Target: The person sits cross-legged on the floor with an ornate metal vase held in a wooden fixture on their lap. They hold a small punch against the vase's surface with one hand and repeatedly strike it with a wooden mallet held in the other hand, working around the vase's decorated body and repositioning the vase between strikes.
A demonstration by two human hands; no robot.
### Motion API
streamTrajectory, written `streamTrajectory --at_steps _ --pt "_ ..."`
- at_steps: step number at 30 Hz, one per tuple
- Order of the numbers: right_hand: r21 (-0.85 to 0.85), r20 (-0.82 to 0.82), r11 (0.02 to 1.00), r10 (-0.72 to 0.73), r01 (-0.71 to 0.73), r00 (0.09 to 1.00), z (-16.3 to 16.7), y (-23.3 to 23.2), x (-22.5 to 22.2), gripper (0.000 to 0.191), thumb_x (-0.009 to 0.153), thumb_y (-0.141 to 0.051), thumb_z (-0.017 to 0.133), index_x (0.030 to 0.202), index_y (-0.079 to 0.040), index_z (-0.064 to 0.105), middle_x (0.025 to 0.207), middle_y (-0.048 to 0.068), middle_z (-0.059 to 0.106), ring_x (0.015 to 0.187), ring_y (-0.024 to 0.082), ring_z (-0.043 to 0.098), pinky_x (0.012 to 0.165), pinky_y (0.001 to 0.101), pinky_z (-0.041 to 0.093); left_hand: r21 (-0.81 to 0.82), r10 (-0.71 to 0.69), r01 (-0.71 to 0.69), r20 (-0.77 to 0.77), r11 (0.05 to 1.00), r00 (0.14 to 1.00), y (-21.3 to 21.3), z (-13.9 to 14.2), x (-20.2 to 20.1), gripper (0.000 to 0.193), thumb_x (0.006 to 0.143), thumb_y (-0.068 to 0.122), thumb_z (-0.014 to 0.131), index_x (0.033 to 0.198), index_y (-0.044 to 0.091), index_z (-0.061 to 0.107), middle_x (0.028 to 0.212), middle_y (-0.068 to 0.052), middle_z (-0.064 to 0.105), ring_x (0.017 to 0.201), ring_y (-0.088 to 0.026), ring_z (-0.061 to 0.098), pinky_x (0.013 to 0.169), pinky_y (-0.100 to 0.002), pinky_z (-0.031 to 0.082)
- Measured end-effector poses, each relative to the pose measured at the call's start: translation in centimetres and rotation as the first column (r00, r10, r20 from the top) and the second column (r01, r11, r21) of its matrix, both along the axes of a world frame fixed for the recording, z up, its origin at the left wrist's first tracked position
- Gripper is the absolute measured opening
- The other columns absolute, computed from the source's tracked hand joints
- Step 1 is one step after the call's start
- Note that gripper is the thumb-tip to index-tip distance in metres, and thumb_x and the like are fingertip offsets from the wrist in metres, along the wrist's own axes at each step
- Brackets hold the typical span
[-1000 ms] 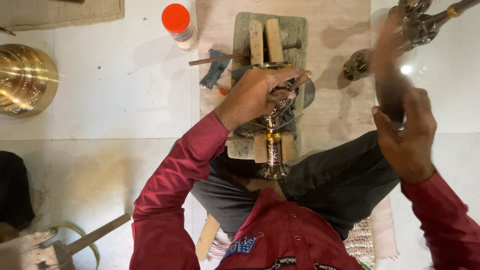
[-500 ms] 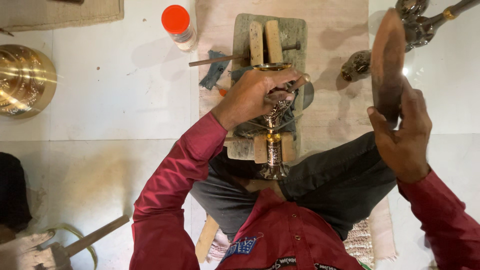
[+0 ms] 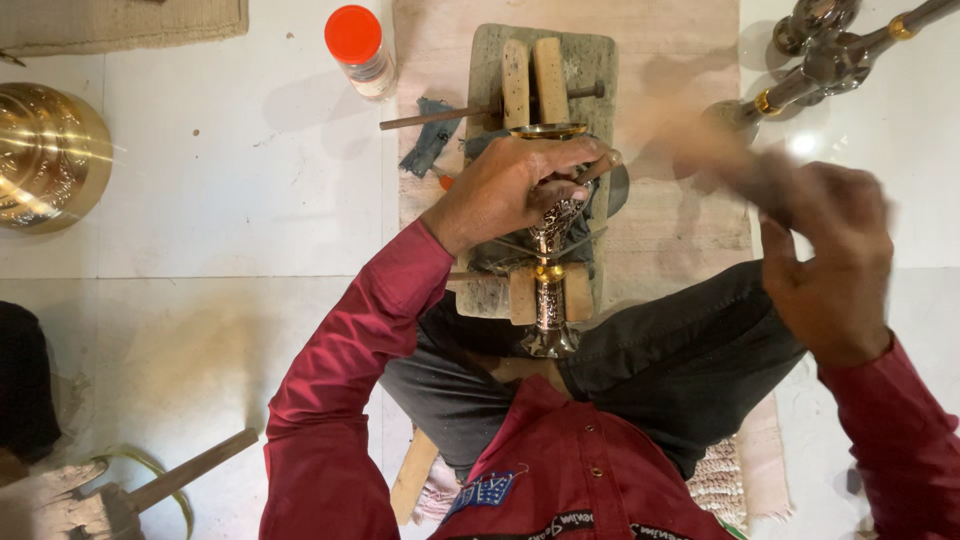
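Below, the left hand (image 3: 505, 190) curls its fingers over the bowl of an engraved metal goblet (image 3: 550, 250), pressing it down on a wooden block (image 3: 590, 60); the goblet's stem and foot reach back from that hand toward the person's lap. Off to the other side, the right hand (image 3: 825, 260) is closed around a blurred wooden tool (image 3: 700, 145) held up beside the goblet, apart from it. Beyond the left hand stands a red-capped bottle (image 3: 358, 48), and a brass pot (image 3: 45, 155) sits far out past its wrist.
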State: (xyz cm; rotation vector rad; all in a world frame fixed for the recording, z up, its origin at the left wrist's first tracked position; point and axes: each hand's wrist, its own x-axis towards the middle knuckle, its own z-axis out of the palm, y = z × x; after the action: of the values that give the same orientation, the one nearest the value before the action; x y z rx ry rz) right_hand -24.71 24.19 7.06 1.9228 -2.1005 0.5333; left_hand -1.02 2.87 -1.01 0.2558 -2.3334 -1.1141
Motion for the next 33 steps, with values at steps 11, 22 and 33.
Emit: streamTrajectory --at_steps 11,22,33 --pt "-0.022 0.2 0.997 0.081 -0.078 0.977 -2.6 0.7 -1.4 0.065 0.092 0.006 0.071 0.153 -0.012 0.056 0.126 0.022 0.059 0.117 0.034 0.06 0.099 0.0418 0.051 0.023 0.035 -0.034 -0.054 0.999 0.998 0.3 -1.3 0.4 0.055 0.094 0.003 0.076 0.144 0.013 0.056 0.127 -0.011 0.074 0.107 -0.02 0.079 0.092 -0.032 0.066" --pt "-0.027 -0.303 0.996 0.074 -0.086 0.95 -1.1 0.0 -1.0 0.062 0.085 0.006 0.08 0.143 -0.008 0.062 0.108 0.015 0.065 0.095 0.029 0.059 0.082 0.0461 0.049 0.034 0.019 -0.018 -0.016 0.999 1.0 -0.2 -1.0 0.3 0.051 0.094 0.011 0.079 0.141 0.013 0.06 0.121 -0.009 0.075 0.101 -0.02 0.079 0.088 -0.034 0.066" --pt "0.055 0.032 0.994 0.088 -0.09 0.996 -2.1 0.3 -2.0 0.06 0.098 -0.002 0.073 0.155 -0.015 0.06 0.126 0.015 0.063 0.108 0.027 0.057 0.094 0.0437 0.046 0.117 0.029 -0.022 -0.062 0.993 0.998 0.3 -0.2 0.7 0.05 0.094 0.006 0.076 0.141 0.009 0.058 0.113 -0.011 0.079 0.102 -0.021 0.08 0.086 -0.032 0.067"
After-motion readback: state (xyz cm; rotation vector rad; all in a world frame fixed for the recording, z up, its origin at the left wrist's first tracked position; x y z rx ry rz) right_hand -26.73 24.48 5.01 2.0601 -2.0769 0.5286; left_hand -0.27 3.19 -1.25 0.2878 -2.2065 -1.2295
